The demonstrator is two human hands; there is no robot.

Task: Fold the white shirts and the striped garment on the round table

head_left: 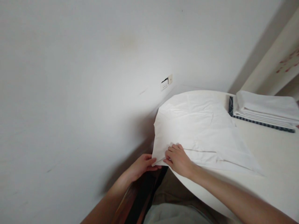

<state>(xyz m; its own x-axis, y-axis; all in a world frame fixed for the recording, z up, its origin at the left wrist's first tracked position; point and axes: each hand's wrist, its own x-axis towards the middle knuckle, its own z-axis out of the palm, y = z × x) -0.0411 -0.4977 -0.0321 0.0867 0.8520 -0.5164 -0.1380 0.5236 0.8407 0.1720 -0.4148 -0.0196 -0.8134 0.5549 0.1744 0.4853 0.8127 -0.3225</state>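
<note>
close together, left fingers [153, 168] tight on white cloth [191, 124], right fingers [172, 149] curled atop, grip unclear

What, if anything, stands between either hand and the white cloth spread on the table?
Nothing visible does. The left hand pinches the white cloth at its near-left corner, and the right hand touches it nearby. The folded white fabric stack lies off to the right.

White cloth [198, 124], dark-edged stack [266, 107] on table [277, 165]
</note>
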